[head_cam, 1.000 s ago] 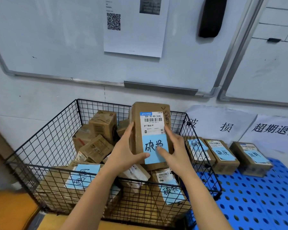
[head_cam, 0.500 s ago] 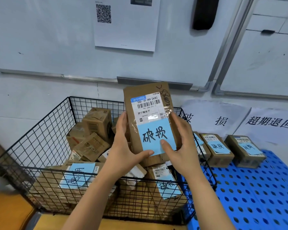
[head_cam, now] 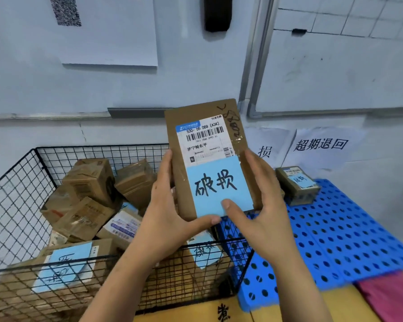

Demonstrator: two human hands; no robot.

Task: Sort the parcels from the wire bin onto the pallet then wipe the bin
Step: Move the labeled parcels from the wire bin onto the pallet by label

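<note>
Both hands (head_cam: pixel 170 219) (head_cam: pixel 263 217) grip parcel (head_cam: pixel 207 156) (blue note) above wire bin (head_cam: pixel 21 205).

Two hands show, the left hand (head_cam: pixel 170 217) and the right hand (head_cam: pixel 263 212), with one raised parcel (head_cam: pixel 205 140) between them. One wire bin (head_cam: pixel 102 148) on the left holds at least seven binned parcels (head_cam: pixel 91 177). One blue pallet (head_cam: pixel 335 228) on the right bears one lone parcel (head_cam: pixel 297 184); the far wall has two whiteboards (head_cam: pixel 102 89) and two paper signs (head_cam: pixel 321 145).
</note>
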